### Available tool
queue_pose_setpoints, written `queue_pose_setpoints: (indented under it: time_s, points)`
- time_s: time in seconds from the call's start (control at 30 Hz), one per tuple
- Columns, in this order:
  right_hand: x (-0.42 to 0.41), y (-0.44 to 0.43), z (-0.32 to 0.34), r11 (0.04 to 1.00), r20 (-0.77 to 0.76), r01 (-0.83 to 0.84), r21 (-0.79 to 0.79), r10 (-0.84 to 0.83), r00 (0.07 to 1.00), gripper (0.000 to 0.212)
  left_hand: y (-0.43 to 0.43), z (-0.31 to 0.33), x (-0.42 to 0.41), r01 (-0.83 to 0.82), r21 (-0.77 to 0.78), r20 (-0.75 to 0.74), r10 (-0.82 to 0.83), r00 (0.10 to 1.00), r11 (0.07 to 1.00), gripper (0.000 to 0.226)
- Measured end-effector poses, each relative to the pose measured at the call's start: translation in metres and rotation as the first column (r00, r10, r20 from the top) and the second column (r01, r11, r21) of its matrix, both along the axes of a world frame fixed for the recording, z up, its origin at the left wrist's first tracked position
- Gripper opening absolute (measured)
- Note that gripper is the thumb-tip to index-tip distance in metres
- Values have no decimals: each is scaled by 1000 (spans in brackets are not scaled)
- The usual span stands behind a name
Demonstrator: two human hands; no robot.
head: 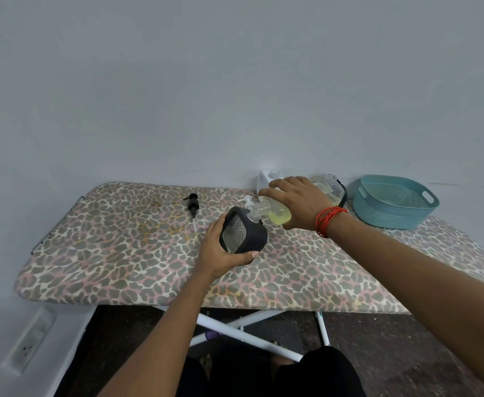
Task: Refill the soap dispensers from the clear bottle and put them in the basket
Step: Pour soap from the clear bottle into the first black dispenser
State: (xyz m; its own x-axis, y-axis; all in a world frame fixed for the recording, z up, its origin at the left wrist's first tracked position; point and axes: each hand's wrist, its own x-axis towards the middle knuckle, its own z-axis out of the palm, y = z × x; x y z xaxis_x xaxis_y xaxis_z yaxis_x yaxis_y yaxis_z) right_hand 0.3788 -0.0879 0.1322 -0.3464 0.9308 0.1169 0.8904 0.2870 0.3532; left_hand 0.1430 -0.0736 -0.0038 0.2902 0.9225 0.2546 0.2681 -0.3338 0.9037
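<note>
Two hands busy here, both holding something. The left hand point(223, 250) grips the black dispenser point(245, 232) from the side and below, fingers curled round it and the thumb along its near edge. The dispenser is tipped over at an angle, top pointing up and to the right, with no pump on it.

The clear bottle point(275, 214) has yellowish soap in it. It's tilted down to the left, so its neck sits right at the open top of the black dispenser. Can't tell if anything is actually flowing. The right hand point(295, 202) wraps over the bottle from above, fingers closed round its body, with a red string bracelet point(328, 220) on the wrist.

On the table point(106, 253), which has a leopard-print cover, a black pump point(192, 204) lies on its side left of the action. A white pump point(248, 200) sits just behind the bottle's neck. Partly hidden behind the right hand are a white dispenser point(265, 179) and a clear dispenser point(332, 187) with a dark band, up against the wall. The teal basket point(383, 216) sits at the far right end, nothing visible in it.

Room-wise: a wall socket point(30, 343) low on the left, plain grey wall point(235, 81), white crossed legs point(243, 325) under the table, and a dark floor.
</note>
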Motion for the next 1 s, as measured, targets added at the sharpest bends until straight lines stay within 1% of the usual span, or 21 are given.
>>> queue_pose_setpoints:
  time_s: [0.2,0.6,0.9,1.0]
  points:
    - [-1,1,1,1000,8,-1,6,1,1000,94,-1,1,-1,-12,13,0,12,1000,1000,102]
    - [0,2,-1,1000,11,-14,22,14,1000,94,3,-4,0,-8,-3,11,8,1000,1000,112]
    - [2,4,-3,998,10,-38,43,38,999,94,2,-5,0,-2,-2,4,2,1000,1000,109]
    - [2,4,-5,998,-14,-35,46,36,999,95,3,-7,-1,-9,-4,3,9,1000,1000,109]
